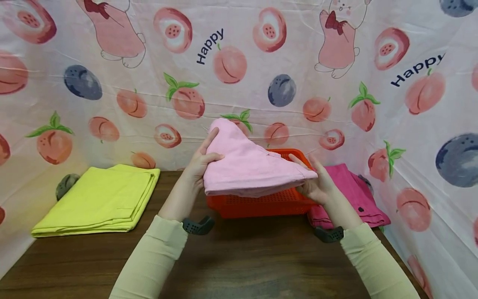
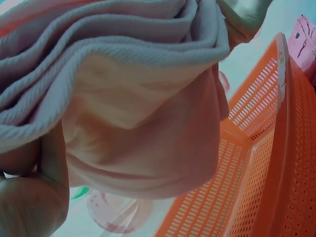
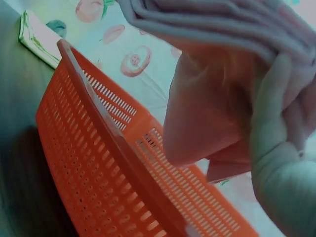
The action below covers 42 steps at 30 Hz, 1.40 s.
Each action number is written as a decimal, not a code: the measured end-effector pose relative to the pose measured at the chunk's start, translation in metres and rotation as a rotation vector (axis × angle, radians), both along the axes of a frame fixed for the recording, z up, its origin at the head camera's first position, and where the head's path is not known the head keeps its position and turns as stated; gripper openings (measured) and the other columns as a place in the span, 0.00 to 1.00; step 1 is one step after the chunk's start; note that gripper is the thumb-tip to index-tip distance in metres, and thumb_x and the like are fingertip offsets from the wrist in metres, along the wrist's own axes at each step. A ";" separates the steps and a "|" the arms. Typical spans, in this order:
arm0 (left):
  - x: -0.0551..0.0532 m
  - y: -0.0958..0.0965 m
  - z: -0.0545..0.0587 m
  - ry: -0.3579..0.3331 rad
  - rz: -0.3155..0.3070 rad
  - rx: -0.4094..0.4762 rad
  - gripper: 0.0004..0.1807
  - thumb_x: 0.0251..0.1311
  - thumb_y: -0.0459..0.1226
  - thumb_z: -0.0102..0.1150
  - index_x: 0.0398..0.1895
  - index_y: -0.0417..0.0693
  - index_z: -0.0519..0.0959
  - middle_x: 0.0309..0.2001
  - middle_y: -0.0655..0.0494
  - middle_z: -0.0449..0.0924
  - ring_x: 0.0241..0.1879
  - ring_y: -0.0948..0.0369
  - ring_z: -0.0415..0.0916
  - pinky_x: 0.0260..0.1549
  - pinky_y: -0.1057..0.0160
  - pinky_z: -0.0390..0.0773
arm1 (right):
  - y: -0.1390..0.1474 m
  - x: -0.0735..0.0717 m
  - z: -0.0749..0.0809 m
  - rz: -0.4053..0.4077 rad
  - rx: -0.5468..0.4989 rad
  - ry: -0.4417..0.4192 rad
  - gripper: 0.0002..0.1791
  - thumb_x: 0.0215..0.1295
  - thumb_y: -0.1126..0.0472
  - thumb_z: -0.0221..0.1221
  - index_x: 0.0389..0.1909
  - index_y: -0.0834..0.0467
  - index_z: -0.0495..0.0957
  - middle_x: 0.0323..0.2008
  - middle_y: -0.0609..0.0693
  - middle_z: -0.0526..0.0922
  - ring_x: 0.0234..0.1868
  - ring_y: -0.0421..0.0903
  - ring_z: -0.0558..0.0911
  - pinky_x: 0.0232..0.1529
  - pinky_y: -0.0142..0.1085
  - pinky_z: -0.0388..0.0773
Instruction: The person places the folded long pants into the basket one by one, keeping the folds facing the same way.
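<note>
A folded light pink piece of fabric [image 1: 250,164], perhaps a garment, is held up in front of and above a red plastic basket [image 1: 261,209]. My left hand [image 1: 203,164] grips its left end, thumb on the near face. At the right corner my right hand [image 1: 315,180] pinches the fabric, with some fingers hidden behind it. Several stacked layers with thick edges show on the pink fabric [image 2: 143,123] in the left wrist view. Perforated walls of the basket [image 3: 94,163] fill the lower left of the right wrist view; the part of its inside visible there holds nothing.
Folded yellow fabric [image 1: 101,199] lies on the dark wooden table [image 1: 246,261] at the left. Folded magenta fabric [image 1: 351,195] lies right of the basket, partly behind my right arm. A fruit-printed curtain [image 1: 231,95] closes off the back and sides.
</note>
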<state>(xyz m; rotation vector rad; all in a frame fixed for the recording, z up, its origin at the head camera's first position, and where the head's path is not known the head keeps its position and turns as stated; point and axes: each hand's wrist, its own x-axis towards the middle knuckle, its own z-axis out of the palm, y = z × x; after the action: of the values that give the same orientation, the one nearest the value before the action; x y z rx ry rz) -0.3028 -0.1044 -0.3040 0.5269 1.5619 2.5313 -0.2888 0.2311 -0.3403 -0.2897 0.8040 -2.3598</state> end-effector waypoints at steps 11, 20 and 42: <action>-0.005 -0.001 0.007 0.005 -0.066 -0.008 0.44 0.57 0.19 0.45 0.75 0.60 0.54 0.73 0.57 0.44 0.64 0.59 0.50 0.52 0.66 0.66 | -0.021 0.003 0.012 -0.123 0.243 0.052 0.25 0.69 0.49 0.54 0.63 0.56 0.70 0.56 0.50 0.74 0.52 0.42 0.74 0.49 0.32 0.74; -0.010 -0.005 0.000 -0.066 -0.014 -0.090 0.44 0.56 0.18 0.47 0.75 0.58 0.54 0.73 0.53 0.46 0.64 0.59 0.51 0.51 0.67 0.67 | -0.016 -0.005 0.018 -0.181 0.674 0.251 0.36 0.69 0.67 0.50 0.76 0.50 0.50 0.72 0.54 0.45 0.44 0.42 0.73 0.40 0.28 0.76; -0.038 0.007 -0.031 -0.042 0.170 -0.559 0.46 0.49 0.19 0.57 0.73 0.54 0.59 0.74 0.48 0.46 0.69 0.53 0.47 0.63 0.53 0.57 | 0.007 -0.031 0.007 -0.324 0.910 0.480 0.41 0.62 0.70 0.56 0.75 0.51 0.52 0.74 0.54 0.42 0.64 0.53 0.53 0.38 0.27 0.75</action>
<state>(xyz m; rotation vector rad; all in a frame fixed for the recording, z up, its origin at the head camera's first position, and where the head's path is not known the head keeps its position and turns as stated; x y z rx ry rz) -0.3412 -0.0972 -0.3353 0.2729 2.2514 2.0367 -0.3201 0.2380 -0.3333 -0.3440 2.1691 -1.9371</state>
